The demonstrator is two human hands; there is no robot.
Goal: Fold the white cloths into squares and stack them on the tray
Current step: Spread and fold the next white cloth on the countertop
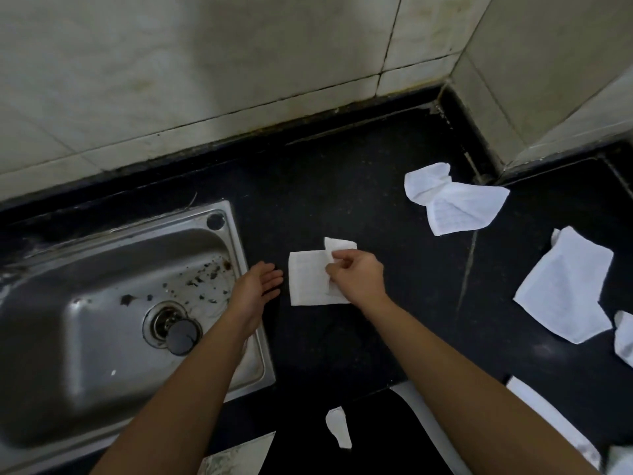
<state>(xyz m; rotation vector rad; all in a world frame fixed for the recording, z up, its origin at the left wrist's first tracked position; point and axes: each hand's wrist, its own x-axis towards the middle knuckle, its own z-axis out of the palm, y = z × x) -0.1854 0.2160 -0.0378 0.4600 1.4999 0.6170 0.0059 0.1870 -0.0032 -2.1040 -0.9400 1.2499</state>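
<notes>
Head camera shows the half-folded white cloth (pixel 306 281) on the black countertop (pixel 342 186) between my hands, my right hand (pixel 356 277) pinching its raised flap, probably to fold it over, my left hand (pixel 257 286) flat-fingered just beside, ready to press.

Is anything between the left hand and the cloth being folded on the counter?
Nothing: in the head view, only a narrow strip of bare black counter separates the open left hand from the cloth, which the right hand pinches.
</notes>
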